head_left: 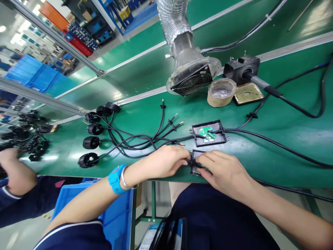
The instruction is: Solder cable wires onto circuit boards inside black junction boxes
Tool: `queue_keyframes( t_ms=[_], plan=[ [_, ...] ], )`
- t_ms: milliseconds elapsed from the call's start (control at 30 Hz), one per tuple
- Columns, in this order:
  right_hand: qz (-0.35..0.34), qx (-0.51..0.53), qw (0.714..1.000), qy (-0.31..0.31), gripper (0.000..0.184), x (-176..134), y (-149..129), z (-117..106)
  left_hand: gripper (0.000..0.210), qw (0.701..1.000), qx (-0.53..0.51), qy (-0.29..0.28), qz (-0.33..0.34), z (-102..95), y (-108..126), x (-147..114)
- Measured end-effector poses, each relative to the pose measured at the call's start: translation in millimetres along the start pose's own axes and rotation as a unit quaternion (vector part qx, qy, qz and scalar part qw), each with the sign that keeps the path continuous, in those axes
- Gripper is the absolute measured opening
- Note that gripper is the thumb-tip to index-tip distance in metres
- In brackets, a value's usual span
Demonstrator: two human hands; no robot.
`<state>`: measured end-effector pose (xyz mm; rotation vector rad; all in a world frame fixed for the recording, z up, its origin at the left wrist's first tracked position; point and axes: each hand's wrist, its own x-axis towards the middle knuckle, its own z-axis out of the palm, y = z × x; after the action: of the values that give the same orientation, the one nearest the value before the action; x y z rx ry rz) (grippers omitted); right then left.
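At the front edge of the green bench lies a small black plastic box (195,171), open at the top, with a bit of green circuit board showing under the fingers. My left hand (173,159) pinches a black cable (187,160) at the left wall of this box. My right hand (225,170) grips the box from the right, its thumb and fingertips bent at the cable entry and covering much of the inside. Just behind sits a second open black box (221,139). It contains a round green circuit board (207,134), and cables run out on both sides.
Black round connectors (91,142) with long cables lie to the left. At the back stand a fume extractor (194,81), a tub of metal shavings (221,99), a sponge tray (248,93) and a soldering iron (260,83) in its holder. A co-worker's arm (18,173) shows at far left.
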<state>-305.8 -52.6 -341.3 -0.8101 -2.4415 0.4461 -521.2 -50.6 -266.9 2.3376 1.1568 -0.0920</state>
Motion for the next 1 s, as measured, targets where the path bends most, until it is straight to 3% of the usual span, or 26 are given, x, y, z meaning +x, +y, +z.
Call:
queue_keyframes(
  t_ms=[133,300,467,567,800,1000],
  plan=[
    [0.008,-0.018,0.999,0.033,0.010,2,-3,0,0.013,0.985,0.158,0.065,-0.022,24.4,7,-6],
    [-0.007,-0.035,0.999,0.035,0.015,5,-2,1,0.015,0.966,0.224,0.131,-0.011,40.9,17,-8],
    [-0.028,-0.025,0.999,0.030,0.014,6,0,2,0.011,0.950,0.290,0.114,-0.013,52.6,18,-15],
    [-0.038,-0.039,0.998,0.014,0.014,6,1,1,0.008,0.955,0.279,0.101,-0.018,59.2,16,-15],
    [-0.049,-0.058,0.997,0.020,0.014,8,2,1,0.019,0.957,0.218,0.190,-0.015,46.2,20,-5],
    [-0.048,-0.043,0.998,0.023,0.011,8,2,3,0.012,0.956,0.251,0.147,-0.044,44.2,27,-7]
  ],
)
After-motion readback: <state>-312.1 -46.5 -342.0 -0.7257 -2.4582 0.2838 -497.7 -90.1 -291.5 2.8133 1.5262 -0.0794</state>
